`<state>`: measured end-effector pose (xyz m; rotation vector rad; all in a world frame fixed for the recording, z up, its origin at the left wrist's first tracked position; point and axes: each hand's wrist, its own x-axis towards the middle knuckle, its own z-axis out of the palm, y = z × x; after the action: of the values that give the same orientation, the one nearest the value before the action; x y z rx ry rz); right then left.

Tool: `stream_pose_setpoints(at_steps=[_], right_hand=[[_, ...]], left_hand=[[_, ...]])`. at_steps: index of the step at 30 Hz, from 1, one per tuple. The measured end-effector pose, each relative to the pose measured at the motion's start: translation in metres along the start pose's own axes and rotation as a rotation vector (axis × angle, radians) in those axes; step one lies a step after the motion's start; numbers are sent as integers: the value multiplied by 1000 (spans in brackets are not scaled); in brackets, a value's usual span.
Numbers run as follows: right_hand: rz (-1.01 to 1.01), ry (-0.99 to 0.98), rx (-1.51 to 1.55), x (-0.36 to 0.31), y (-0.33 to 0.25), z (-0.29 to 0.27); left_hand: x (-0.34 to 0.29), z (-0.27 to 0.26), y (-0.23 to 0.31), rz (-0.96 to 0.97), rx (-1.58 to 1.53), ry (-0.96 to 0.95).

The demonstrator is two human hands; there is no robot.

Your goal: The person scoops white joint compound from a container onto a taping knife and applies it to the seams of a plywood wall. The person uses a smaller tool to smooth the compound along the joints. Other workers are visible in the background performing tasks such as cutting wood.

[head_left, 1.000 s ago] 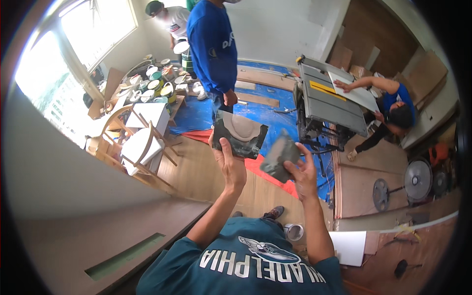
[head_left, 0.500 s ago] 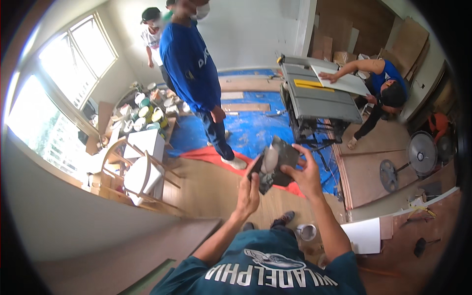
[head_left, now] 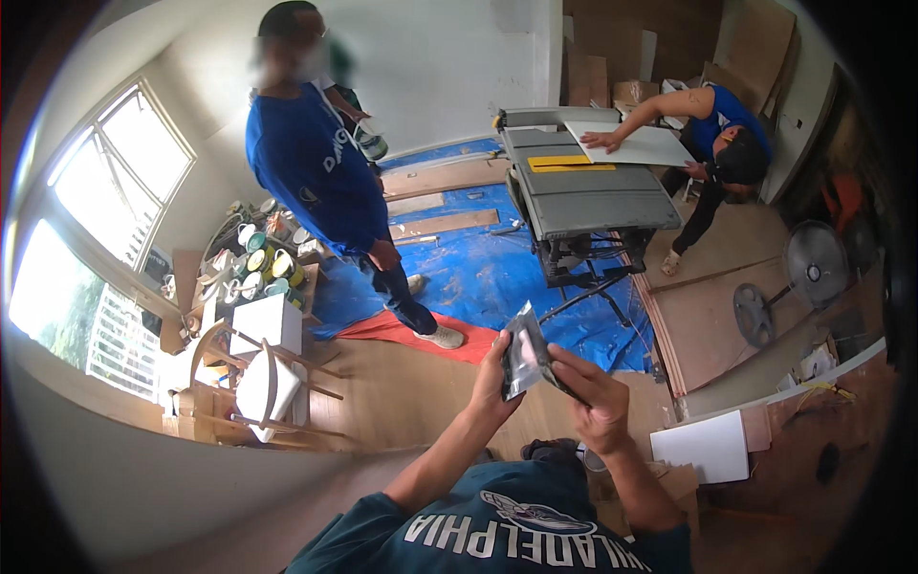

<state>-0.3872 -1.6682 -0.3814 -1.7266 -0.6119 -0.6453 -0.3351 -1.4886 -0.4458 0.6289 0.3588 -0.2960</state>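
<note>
Left fingers (head_left: 500, 346): grasping shiny flat piece (head_left: 522, 359)
Right fingers (head_left: 585, 373): pinching dark edge (head_left: 562, 385), perhaps that piece's
Shiny flat piece: tilted, above wood floor (head_left: 378, 402)
Handwork: apparently unfinished, piece not set down; remainder unclear

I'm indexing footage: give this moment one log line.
left hand: holds flat, dark-edged, glossy grey piece | right hand: at the piece's right edge, grip unclear | beyond: white rectangular panel on grey table saw
</note>
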Motion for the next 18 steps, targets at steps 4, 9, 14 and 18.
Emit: stream_pose_setpoints(at_steps=[4,9,14,18], right_hand=[[161,34,-293,-18,47,-36],[376,-57,-487,-72,124,-118],[1052,504,22,-172,172,-177],[1126,1069,439,-179,153,-227]], left_hand=[[25,61,-34,165,271,-22],[61,120,-79,179,447,-168],[139,139,-136,-285,481,-326],[173,167,-203,-555,569,-497]])
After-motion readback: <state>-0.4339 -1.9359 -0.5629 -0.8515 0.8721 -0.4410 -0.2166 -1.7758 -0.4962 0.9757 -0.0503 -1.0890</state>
